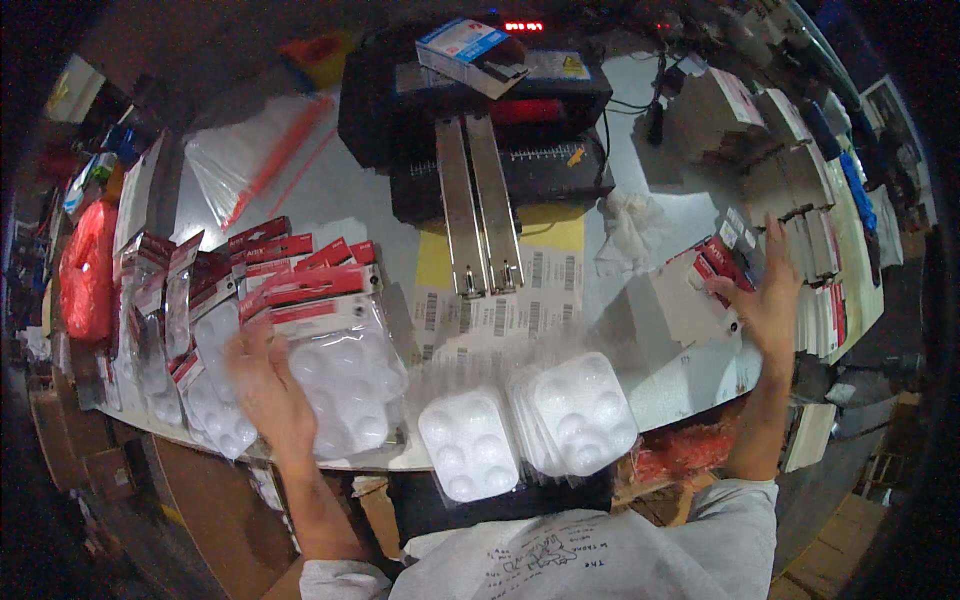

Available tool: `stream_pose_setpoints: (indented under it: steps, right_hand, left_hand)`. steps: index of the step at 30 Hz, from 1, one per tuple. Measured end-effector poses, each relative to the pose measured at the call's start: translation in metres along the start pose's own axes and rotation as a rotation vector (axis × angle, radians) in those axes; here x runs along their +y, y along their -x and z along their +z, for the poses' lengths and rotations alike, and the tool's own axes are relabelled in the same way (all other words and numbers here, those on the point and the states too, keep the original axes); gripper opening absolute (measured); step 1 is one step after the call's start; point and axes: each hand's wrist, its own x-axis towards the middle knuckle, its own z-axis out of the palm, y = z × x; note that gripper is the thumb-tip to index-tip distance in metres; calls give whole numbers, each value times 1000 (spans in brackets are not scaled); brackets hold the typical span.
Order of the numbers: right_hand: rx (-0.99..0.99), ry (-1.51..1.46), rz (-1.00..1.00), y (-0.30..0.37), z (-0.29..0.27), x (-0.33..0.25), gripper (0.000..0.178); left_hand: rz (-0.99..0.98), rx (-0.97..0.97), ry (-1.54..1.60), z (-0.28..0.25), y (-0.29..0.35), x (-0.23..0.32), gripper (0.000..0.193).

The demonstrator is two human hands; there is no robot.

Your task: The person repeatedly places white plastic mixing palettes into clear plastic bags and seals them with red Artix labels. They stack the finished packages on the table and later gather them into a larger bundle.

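Observation:
My left hand (270, 385), smeared by motion, is at the left edge of a clear bag (350, 385) holding a white paint palette with round wells and topped by a red and white header card. Whether its fingers grip the bag is unclear. On the right, my right hand (770, 300) is spread, thumb and fingers apart, beside red and white header cards (722, 262). Nothing shows between its fingers. Nearest my body, a white palette (468, 445) lies next to a fanned stack of similar palettes (585, 415) at the table's front edge.
A black machine (475, 110) with two metal rails (480, 210) and a small box (470, 55) on top stands at the back. Barcode sheets (500, 320) lie under the rails. More bagged palettes (215, 400) fill the left. Card stacks (795, 180) line the right; crumpled plastic (630, 230) lies nearby.

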Motion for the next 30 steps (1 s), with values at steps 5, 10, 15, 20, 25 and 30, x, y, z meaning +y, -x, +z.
stream_pose_setpoints:
  steps: [5,10,15,20,25,30]
  right_hand:
    - [-73,-101,118,21,23,70,80]
    - [16,-282,104,31,25,56,64]
    - [138,-201,180,40,3,-1,47]
    - [-463,-792,-176,42,6,-70,40]
    - [-844,-743,-104,32,33,-101,37]
    - [-877,-785,-135,35,41,-103,34]
  left_hand:
    - [278,-280,14,21,69,33,31]
    - [383,-404,398,73,123,60,23]
    - [-49,-675,1080,46,109,59,9]
    - [-323,-854,1250,18,102,56,12]
    - [-303,-856,1159,12,105,59,13]
    - [-184,-800,872,13,100,56,15]
